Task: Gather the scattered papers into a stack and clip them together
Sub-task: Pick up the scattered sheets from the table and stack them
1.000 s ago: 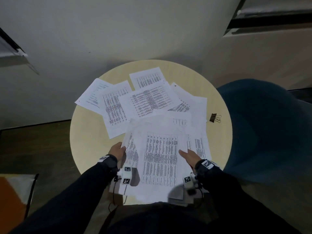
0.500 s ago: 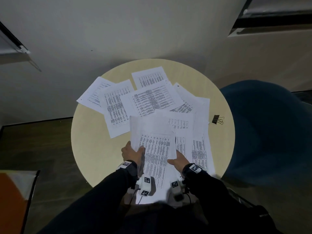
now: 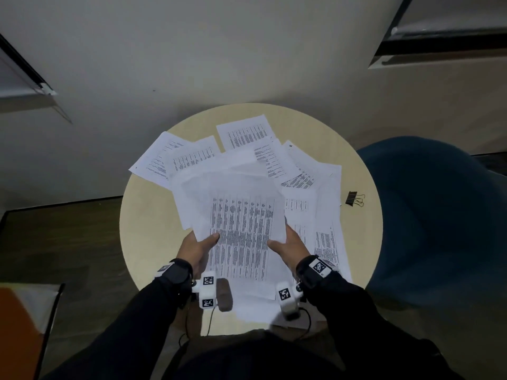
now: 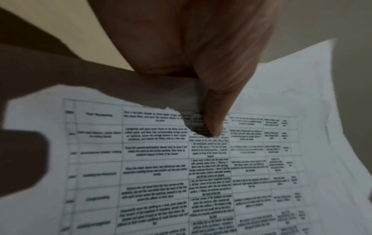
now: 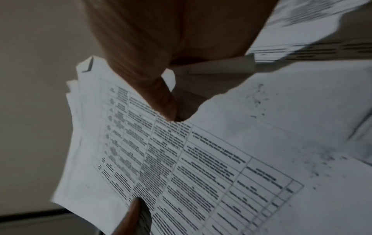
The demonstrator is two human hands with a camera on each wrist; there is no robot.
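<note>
Head view: since a second ago, the bundle of white printed table sheets (image 3: 241,229) has risen off the round beige table (image 3: 142,242) and now covers more of the loose sheets (image 3: 247,133) at twelve o'clock. The left hand (image 3: 196,249) and right hand (image 3: 290,244) pinch its side edges. A black binder clip (image 3: 354,198) lies at three o'clock.

Left wrist view: thumb (image 4: 217,111) presses the top sheet.

Right wrist view: thumb (image 5: 161,98) clamps likewise.

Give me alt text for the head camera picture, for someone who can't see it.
Both hands, left hand and right hand, grip a bundle of printed papers above a round table; more sheets lie scattered behind, a binder clip at right.
</note>
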